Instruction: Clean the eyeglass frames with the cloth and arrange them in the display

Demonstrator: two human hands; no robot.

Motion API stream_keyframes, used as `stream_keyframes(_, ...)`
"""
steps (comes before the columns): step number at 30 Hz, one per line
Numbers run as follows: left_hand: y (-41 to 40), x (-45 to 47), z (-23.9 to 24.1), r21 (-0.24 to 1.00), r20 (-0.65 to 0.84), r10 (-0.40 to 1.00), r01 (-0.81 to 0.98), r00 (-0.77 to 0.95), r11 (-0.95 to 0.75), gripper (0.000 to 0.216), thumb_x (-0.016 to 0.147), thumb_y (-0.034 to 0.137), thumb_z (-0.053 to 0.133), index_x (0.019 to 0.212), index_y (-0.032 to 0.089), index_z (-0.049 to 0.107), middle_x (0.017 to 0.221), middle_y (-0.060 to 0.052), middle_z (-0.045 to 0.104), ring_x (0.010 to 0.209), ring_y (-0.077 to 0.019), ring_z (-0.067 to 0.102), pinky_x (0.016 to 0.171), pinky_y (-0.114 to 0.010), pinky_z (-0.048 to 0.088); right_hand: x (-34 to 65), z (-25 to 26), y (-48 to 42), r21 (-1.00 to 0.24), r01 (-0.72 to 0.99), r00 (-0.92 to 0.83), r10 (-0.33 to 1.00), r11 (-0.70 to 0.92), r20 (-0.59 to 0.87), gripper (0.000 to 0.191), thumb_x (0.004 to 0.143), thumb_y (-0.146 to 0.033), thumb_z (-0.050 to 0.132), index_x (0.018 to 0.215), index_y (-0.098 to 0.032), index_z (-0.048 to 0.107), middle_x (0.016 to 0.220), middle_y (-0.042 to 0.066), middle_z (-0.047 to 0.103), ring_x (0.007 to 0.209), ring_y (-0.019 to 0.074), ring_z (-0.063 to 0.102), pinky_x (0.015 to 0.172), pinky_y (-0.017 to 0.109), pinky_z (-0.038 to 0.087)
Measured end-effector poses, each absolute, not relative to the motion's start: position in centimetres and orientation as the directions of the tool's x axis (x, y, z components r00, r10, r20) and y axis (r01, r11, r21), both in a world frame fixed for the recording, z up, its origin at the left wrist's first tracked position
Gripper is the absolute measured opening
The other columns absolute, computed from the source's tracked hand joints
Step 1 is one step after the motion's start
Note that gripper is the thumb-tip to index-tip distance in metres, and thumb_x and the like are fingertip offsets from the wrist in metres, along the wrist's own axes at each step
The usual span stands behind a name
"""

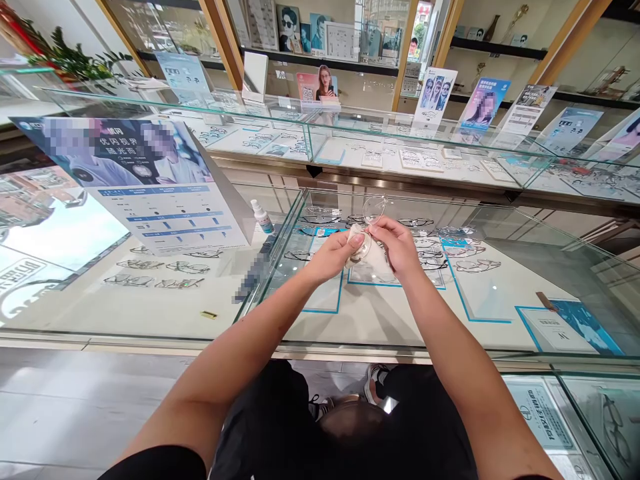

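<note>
Above the glass counter, both my hands are raised close together around a pair of eyeglasses (374, 209). One round, thin-rimmed lens sticks up past my fingers. My left hand (333, 255) is closed, pinching a pale cleaning cloth (371, 257) around the lower part of the glasses. With thumb and fingertips, my right hand (397, 244) grips the glasses near the middle of the frame. The cloth hangs down between the two hands. The other lens and the temples are mostly hidden by cloth and fingers.
Under the glass top (390, 320) lie several rows of eyeglass frames. A small spray bottle (262, 218) stands to the left, beside a large folded display card (165, 187). Behind runs a second glass display case (360, 143) with upright cards on it.
</note>
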State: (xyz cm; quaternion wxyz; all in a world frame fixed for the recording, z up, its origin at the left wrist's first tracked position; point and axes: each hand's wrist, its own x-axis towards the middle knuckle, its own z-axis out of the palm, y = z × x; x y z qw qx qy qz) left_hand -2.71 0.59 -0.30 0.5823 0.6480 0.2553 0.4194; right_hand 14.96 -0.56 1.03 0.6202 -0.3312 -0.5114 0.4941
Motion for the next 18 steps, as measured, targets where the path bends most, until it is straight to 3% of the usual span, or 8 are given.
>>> stream_keyframes(3,0.8,-3.2,-0.1,0.979,0.202,0.763,-0.153,0.614,-0.135,0.060,0.087,0.073,0.080,0.094,0.016,0.063,0.075,0.002,0.053,0.065,-0.0097,0.041,0.060,-0.025,0.031,15.2,1.0,-0.4,-0.926,-0.302,-0.004,0.971,0.226,0.239,0.019,0.076,-0.042,0.088,0.075,-0.026,0.077,0.086,-0.001,0.071,0.082,0.0171,0.061,0.078,0.031,0.049)
stream_keyframes(6,0.7,-2.9,-0.1,0.977,0.205,0.783,-0.164,0.587,-0.133,0.057,0.082,0.065,0.089,0.100,0.016,0.065,0.076,0.004,0.054,0.065,-0.0087,0.040,0.060,-0.024,0.031,15.1,0.8,-0.3,-0.934,-0.286,-0.001,0.975,0.212,0.222,0.021,0.077,-0.045,0.087,0.077,-0.026,0.078,0.087,-0.001,0.073,0.081,0.0171,0.061,0.077,0.031,0.049)
stream_keyframes(10,0.2,-2.1,-0.5,0.966,0.239,0.870,-0.193,0.431,-0.171,0.060,0.080,0.072,0.087,0.090,0.018,0.062,0.069,0.005,0.051,0.061,-0.0088,0.037,0.058,-0.025,0.030,14.5,0.7,-0.5,-0.932,-0.218,-0.021,0.954,0.289,0.300,0.024,0.081,-0.049,0.085,0.079,-0.027,0.078,0.089,0.000,0.073,0.085,0.0178,0.062,0.082,0.032,0.051)
stream_keyframes(14,0.0,-1.8,-0.8,0.964,0.258,0.923,-0.140,0.287,-0.226,0.068,0.088,0.083,0.071,0.073,0.019,0.054,0.063,0.004,0.046,0.059,-0.0094,0.033,0.056,-0.027,0.026,14.1,0.8,-0.8,-0.926,-0.183,-0.033,0.939,0.330,0.341,0.028,0.081,-0.052,0.086,0.077,-0.026,0.077,0.089,0.000,0.072,0.089,0.0187,0.062,0.084,0.033,0.052)
stream_keyframes(18,0.2,-1.9,-0.7,0.968,0.238,0.923,-0.156,0.302,-0.199,0.072,0.089,0.087,0.066,0.070,0.020,0.051,0.063,0.003,0.046,0.059,-0.0101,0.034,0.056,-0.027,0.029,14.3,0.8,-0.8,-0.920,-0.222,-0.014,0.942,0.324,0.335,0.023,0.081,-0.046,0.087,0.077,-0.026,0.077,0.086,-0.001,0.071,0.085,0.0171,0.060,0.081,0.032,0.050)
